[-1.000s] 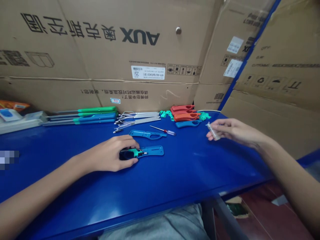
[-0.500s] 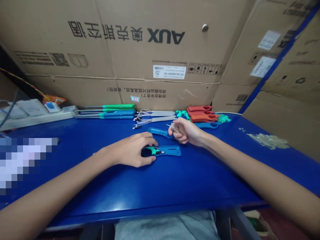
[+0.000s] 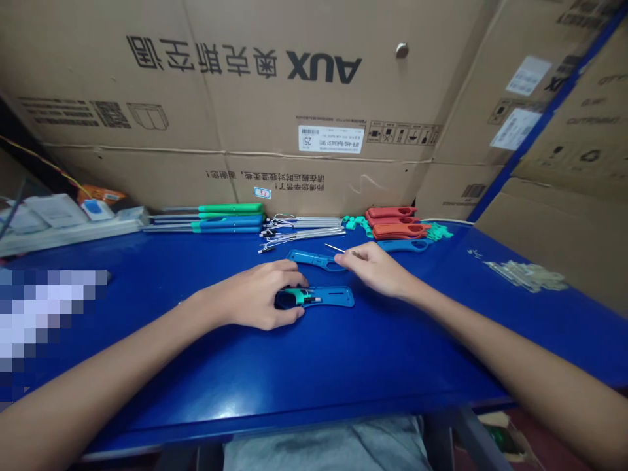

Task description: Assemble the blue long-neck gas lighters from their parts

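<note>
My left hand (image 3: 258, 294) is curled round the left end of a blue lighter handle half-shell (image 3: 341, 296), which lies on the table. Inside that shell I see a green trigger piece (image 3: 297, 298) and a small black and white part (image 3: 312, 299); the fingers hide its left end. Just behind it lies a second blue half-shell (image 3: 314, 259), its looped end close to my right fingertips. My right hand (image 3: 370, 265) is closed on a thin pointed metal rod (image 3: 334, 248) that sticks out to the left. Its other end is hidden in the hand.
Behind are green and blue lighters (image 3: 228, 219), metal tubes with wires (image 3: 314, 229), green pieces (image 3: 358, 224) and red handle shells (image 3: 395, 222). Clear parts (image 3: 527, 275) are heaped at right. A power strip (image 3: 98, 226) stands left; a cardboard wall (image 3: 245, 137) closes the back.
My right hand has turned over, knuckles now upward, and moved slightly down and right. More of the metal rod shows. My left hand stays on the shell.
</note>
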A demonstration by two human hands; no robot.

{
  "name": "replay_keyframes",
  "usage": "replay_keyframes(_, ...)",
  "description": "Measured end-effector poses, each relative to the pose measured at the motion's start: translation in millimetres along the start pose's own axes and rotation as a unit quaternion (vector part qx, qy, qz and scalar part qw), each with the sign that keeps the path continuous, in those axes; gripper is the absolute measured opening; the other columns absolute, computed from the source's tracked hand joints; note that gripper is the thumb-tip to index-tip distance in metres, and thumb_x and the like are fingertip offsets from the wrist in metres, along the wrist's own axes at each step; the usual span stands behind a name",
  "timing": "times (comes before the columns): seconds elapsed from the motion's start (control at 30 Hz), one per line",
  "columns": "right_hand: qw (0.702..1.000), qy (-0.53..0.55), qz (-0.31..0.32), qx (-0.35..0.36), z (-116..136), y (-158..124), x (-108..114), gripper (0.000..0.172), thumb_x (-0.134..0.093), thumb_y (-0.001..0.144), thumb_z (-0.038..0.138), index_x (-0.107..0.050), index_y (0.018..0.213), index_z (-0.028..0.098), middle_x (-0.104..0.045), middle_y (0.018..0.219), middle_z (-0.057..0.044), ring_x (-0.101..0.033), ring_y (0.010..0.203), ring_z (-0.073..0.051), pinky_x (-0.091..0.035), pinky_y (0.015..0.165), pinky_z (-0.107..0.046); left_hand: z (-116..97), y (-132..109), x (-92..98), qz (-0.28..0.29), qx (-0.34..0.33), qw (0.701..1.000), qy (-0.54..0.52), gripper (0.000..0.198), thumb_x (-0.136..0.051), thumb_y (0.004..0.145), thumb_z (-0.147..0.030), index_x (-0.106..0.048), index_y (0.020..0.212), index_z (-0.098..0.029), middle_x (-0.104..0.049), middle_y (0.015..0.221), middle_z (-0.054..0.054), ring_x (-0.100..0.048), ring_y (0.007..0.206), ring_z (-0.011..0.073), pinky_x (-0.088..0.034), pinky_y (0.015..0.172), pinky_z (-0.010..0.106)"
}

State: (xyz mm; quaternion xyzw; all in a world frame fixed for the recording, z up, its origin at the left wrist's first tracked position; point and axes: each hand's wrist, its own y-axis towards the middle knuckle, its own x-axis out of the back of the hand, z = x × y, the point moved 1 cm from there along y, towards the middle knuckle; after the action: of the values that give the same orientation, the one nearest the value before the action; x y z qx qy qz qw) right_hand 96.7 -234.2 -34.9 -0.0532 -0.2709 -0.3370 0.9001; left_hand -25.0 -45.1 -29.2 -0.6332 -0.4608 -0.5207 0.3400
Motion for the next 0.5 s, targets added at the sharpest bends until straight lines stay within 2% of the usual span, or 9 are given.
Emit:
replay_keyframes(0.07,0.997,-0.062,-0.021,0.046,-1.1,-2.1,-2.0,0.046,-0.05,0.084,0.047,-0.028,0.055,0.019,-0.025,0.053,0.006,-0.022,0.05,-0.007,-0.018,0.047,-0.024,0.6,0.1,-0.6,-0.002,-0.003,1.0,0.002,0.039,-0.058,0.081,-0.041,-0.064,0.112,-0.017,-0.061,0.104,0.008,-0.061,0.092,0.0225,-0.049,0.085,0.034)
replay_keyframes(0.17,0.99,-0.116,-0.028,0.075,-2.9,-4.4,-3.5,0.046,-0.049,0.086,0.048,-0.031,0.056,0.018,-0.03,0.052,0.005,-0.026,0.05,-0.007,-0.02,0.049,-0.024,2.0,0.2,-1.6,-0.007,-0.01,1.0,0.004,0.039,-0.057,0.082,-0.041,-0.064,0.111,-0.017,-0.061,0.104,0.009,-0.061,0.094,0.0225,-0.049,0.086,0.034)
replay_keyframes(0.5,0.981,-0.171,-0.017,0.088,-5.1,-4.7,-3.7,0.039,-0.049,0.086,0.04,-0.036,0.057,0.018,-0.036,0.052,0.005,-0.03,0.05,-0.007,-0.022,0.051,-0.025,-0.3,0.2,0.6,-0.004,-0.006,1.0,0.001,0.036,-0.057,0.082,-0.04,-0.064,0.11,-0.018,-0.062,0.104,0.008,-0.061,0.093,0.0218,-0.049,0.084,0.032)
